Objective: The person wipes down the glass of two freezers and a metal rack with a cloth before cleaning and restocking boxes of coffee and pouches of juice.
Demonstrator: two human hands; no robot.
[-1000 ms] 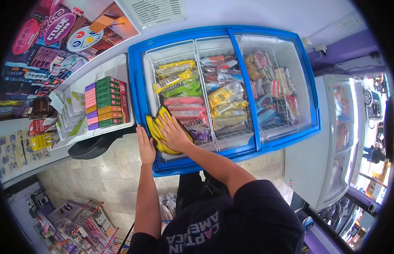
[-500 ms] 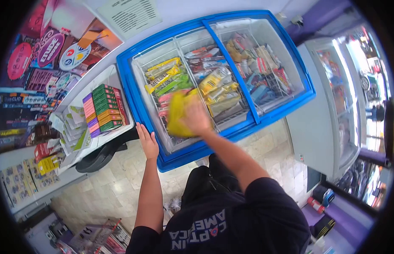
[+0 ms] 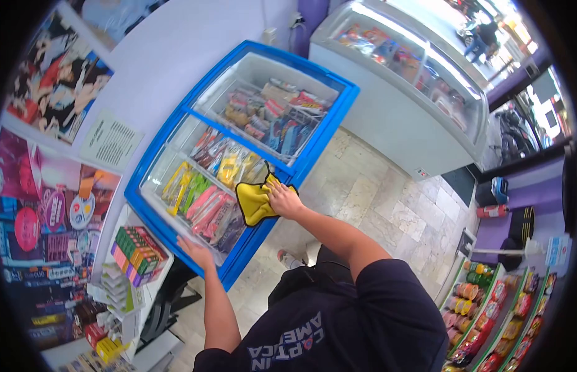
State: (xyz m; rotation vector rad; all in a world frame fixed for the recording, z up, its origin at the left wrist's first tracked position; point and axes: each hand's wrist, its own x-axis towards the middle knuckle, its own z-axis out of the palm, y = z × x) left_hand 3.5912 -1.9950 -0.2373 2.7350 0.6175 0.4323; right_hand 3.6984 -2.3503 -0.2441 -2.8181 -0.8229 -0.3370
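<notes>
A yellow cloth (image 3: 253, 203) with a dark edge lies over the near side of the freezer's glass top. My right hand (image 3: 284, 199) presses on it, fingers bent over the bunched part. On the near left rim of the blue-framed chest freezer (image 3: 158, 133), my left hand (image 3: 196, 252) rests with its fingers stretched out and nothing in them. Beneath the glass are pink ice cream packs (image 3: 208, 214), green packs (image 3: 195, 193) and yellow packs (image 3: 229, 168), some covered by the cloth.
A white display freezer (image 3: 387, 105) stands to the right. Left of the blue freezer, a white table holds stacked small boxes (image 3: 137, 254). Snack shelves (image 3: 487, 310) are at lower right, and a printed sheet (image 3: 110, 139) hangs on the wall.
The view has turned, swinging the freezer leftward. My right hand has moved with the cloth from over the left compartment to the glass's near edge. My left hand stays at the rim.
</notes>
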